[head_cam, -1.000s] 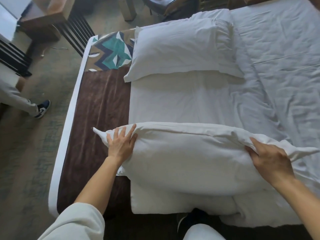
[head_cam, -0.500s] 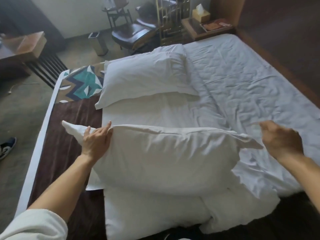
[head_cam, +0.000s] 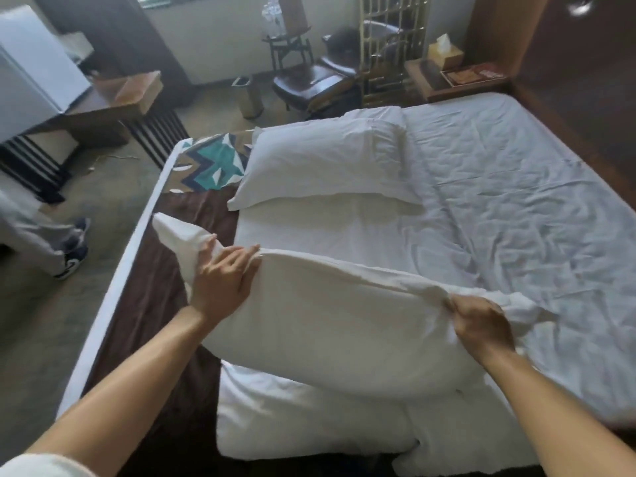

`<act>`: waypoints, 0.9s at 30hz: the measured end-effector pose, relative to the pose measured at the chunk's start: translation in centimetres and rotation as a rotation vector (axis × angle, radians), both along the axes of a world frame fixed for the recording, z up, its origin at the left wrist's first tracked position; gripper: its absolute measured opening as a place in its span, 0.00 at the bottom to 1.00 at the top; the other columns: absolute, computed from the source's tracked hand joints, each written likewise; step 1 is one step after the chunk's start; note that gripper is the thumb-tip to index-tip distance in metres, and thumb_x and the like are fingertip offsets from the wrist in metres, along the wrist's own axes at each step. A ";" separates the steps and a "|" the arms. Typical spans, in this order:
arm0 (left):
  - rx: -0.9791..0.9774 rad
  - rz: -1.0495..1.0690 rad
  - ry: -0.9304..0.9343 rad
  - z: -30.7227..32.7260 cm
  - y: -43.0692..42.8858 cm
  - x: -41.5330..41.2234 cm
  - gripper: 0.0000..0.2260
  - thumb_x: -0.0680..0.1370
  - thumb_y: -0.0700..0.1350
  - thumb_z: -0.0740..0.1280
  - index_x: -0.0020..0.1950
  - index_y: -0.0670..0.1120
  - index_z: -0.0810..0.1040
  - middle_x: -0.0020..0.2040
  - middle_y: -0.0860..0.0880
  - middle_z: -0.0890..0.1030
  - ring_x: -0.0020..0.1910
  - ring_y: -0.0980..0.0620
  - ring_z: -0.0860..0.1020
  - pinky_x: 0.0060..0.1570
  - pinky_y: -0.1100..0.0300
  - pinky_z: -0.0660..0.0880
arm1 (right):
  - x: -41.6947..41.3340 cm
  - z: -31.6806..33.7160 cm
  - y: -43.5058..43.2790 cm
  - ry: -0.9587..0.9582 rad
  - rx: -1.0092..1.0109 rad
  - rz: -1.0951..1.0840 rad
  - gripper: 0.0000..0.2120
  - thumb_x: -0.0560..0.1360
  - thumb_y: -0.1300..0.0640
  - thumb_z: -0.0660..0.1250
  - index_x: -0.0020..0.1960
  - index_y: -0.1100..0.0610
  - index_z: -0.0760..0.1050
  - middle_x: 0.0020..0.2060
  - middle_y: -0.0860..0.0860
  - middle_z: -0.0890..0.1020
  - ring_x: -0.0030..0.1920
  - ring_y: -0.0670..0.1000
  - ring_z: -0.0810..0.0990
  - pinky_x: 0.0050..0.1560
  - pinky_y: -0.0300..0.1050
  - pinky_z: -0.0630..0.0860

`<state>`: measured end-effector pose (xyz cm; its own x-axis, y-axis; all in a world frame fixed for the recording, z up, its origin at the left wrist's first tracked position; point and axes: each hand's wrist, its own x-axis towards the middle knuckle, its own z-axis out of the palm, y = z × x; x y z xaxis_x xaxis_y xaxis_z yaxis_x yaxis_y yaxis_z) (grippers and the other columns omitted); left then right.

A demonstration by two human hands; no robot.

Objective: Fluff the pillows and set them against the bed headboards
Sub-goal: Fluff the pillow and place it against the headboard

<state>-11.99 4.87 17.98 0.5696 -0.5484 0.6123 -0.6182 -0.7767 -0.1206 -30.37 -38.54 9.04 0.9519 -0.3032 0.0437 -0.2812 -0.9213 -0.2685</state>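
Pillow [head_cam: 344, 325] is held up over the white bedding beside the brown runner [head_cam: 155, 304]. The left hand [head_cam: 223, 280] curls over its top-left edge. The right hand [head_cam: 481, 325] pinches bunched fabric at the top-right corner.

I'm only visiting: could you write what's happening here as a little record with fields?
Activity: a person handling pillows on a bed
Held item: near plump white fabric pillow, in both hands
Left hand: grips the pillow's left end
Right hand: pinches its upper right edge
Other pillow: far white pillow, lying flat on the white-sheeted bed
Headboard: dark wooden panel, no pillow against it yet
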 end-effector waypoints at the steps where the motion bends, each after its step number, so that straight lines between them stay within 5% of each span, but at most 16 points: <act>1: 0.006 0.002 -0.009 0.0 0.1 0.2 0.16 0.85 0.49 0.59 0.61 0.44 0.84 0.51 0.49 0.87 0.51 0.47 0.85 0.70 0.37 0.66 | -0.3 -0.2 -0.1 -0.042 -0.016 0.005 0.23 0.78 0.47 0.52 0.42 0.58 0.81 0.36 0.62 0.83 0.38 0.65 0.83 0.42 0.59 0.80; 10: -0.109 -0.113 -0.074 2.3 -4.1 6.2 0.13 0.85 0.48 0.61 0.59 0.45 0.84 0.48 0.47 0.87 0.46 0.44 0.84 0.60 0.44 0.73 | -0.2 5.9 -3.7 -0.432 -0.233 -0.151 0.21 0.80 0.51 0.56 0.41 0.63 0.81 0.28 0.63 0.79 0.29 0.66 0.78 0.32 0.55 0.75; 19: -0.215 -0.369 -0.016 0.1 -16.5 5.8 0.14 0.85 0.47 0.62 0.67 0.44 0.81 0.65 0.47 0.82 0.60 0.47 0.82 0.66 0.44 0.71 | -10.0 9.1 -8.5 -0.465 -0.410 -0.391 0.18 0.79 0.54 0.58 0.41 0.62 0.82 0.31 0.60 0.82 0.34 0.66 0.81 0.36 0.57 0.77; 27: -0.224 -0.449 0.075 1.5 -28.6 0.5 0.16 0.86 0.49 0.60 0.66 0.43 0.81 0.69 0.42 0.78 0.55 0.41 0.83 0.59 0.47 0.72 | -18.2 12.3 -16.9 -0.528 -0.531 -0.572 0.11 0.78 0.58 0.64 0.39 0.59 0.79 0.30 0.59 0.80 0.34 0.65 0.80 0.39 0.55 0.74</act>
<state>-11.53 -23.76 19.47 0.3548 -0.6090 0.7094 -0.8977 -0.4339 0.0766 -48.58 -55.41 21.29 0.4821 -0.5352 0.6937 -0.6907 -0.7192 -0.0749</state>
